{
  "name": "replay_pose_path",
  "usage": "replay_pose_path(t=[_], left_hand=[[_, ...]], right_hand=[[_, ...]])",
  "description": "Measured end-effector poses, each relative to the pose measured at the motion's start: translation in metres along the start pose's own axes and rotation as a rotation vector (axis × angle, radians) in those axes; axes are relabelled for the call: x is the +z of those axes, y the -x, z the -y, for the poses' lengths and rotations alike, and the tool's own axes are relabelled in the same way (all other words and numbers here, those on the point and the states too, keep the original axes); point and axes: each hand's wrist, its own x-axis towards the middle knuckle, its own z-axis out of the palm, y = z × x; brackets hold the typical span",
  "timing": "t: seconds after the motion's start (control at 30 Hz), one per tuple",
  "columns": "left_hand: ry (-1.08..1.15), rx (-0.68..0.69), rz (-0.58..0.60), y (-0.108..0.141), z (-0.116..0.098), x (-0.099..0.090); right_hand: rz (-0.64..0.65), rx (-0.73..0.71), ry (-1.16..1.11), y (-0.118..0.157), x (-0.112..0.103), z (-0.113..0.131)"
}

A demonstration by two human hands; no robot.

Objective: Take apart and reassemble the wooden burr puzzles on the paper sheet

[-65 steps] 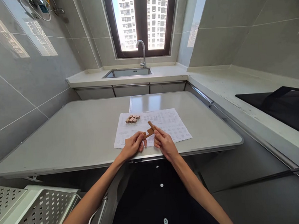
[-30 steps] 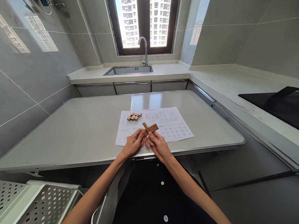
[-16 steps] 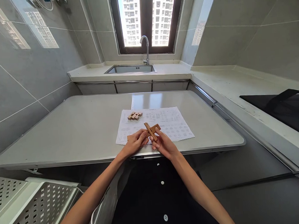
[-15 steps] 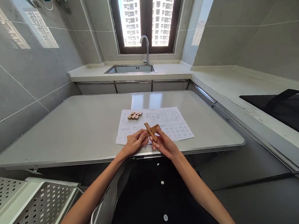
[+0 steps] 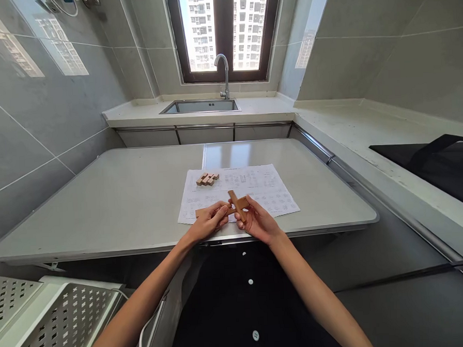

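Over the near edge of the paper, my left hand (image 5: 211, 219) is closed on a flat brown wooden strip (image 5: 200, 212), whose left end sticks out past the hand. My right hand (image 5: 260, 222) pinches a short wooden piece (image 5: 237, 205) that slants across another flat wooden piece (image 5: 244, 203). Both hands are close together, and the wood pieces cross between them. Fingers hide how the pieces meet, so I cannot tell whether they are interlocked. A small cluster of pale wooden blocks (image 5: 207, 179) lies farther off on the printed paper sheet (image 5: 267, 190).
The paper rests on a white folding table (image 5: 101, 201). Behind it are a counter with a sink (image 5: 200, 107) and a faucet (image 5: 226, 75). A black bag (image 5: 440, 157) lies on the right counter (image 5: 353, 120). A white perforated metal rack (image 5: 60, 317) stands at lower left.
The slanting wooden piece has shifted slightly right and turned a little more upright. My right hand has moved slightly right with it, while the left hand keeps its hold.
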Motion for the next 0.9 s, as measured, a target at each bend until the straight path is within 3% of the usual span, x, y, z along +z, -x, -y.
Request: replay_pose_path(t=[0.1, 0.37, 0.9], left_hand=[[0.014, -0.014, -0.019, -0.0008, 0.0027, 0.0001], [0.037, -0.013, -0.027, -0.0023, 0.007, -0.0006], [0.05, -0.019, -0.05, -0.0013, 0.0029, 0.0013]], right_hand=[[-0.053, -0.013, -0.055, -0.0009, -0.0014, 0.0007], [-0.023, 0.041, -0.139, 0.0015, 0.0075, 0.0029], [-0.052, 0.086, -0.014, 0.0003, 0.0012, 0.0057]])
